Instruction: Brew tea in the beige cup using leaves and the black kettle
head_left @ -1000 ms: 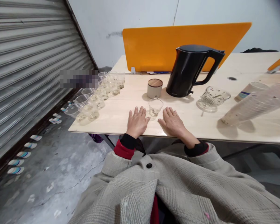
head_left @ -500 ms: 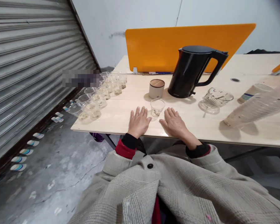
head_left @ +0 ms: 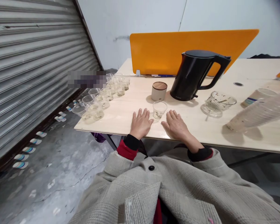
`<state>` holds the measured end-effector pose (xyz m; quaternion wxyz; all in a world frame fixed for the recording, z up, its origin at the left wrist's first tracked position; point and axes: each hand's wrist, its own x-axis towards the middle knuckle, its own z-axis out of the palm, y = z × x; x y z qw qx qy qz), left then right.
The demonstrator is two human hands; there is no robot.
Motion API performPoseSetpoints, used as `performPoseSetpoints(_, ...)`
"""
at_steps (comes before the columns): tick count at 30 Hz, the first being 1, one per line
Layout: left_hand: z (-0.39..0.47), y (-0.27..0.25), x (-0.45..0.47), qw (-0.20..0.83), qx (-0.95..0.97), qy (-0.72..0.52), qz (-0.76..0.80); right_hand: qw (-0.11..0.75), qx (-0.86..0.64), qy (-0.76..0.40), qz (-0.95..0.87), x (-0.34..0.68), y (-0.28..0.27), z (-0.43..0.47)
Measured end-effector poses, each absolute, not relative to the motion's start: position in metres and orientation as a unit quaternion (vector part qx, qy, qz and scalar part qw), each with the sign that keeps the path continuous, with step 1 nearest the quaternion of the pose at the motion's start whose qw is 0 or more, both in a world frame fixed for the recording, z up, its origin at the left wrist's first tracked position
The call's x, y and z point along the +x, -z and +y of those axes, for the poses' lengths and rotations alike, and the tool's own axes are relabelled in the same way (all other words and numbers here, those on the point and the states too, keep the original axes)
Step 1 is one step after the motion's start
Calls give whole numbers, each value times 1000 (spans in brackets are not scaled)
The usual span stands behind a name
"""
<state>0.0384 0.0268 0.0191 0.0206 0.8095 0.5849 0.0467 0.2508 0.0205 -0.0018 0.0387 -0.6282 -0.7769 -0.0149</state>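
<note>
My left hand [head_left: 140, 124] lies flat on the table near its front edge, fingers stretched out and holding nothing. To its right, my right hand [head_left: 176, 125] also rests flat and open. Between and just beyond them stands a clear plastic cup [head_left: 159, 109] with a few dark bits at its bottom; neither hand grips it. Behind that cup sits a pale canister [head_left: 159, 93] with a wooden lid. A black electric kettle [head_left: 191, 76] stands upright to the canister's right, its handle pointing right.
Rows of clear cups [head_left: 102, 102] line the table's left end. At right are a ribbed glass bowl [head_left: 219, 102] with dark flakes, a paper cup [head_left: 258, 95] and a leaning stack of clear cups [head_left: 261, 110]. An orange divider [head_left: 158, 51] rises behind. Paper cups [head_left: 21, 164] lie along the shutter.
The view has shifted slightly, so everything sits a little lower and further right. Both hands stay flat on the table, and no object has visibly moved.
</note>
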Motion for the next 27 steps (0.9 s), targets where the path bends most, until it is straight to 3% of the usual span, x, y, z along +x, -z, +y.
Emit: performPoseSetpoints(27, 29, -17, 38, 34, 807, -52, 587, 49, -628, 18, -777, 251, 4, 21)
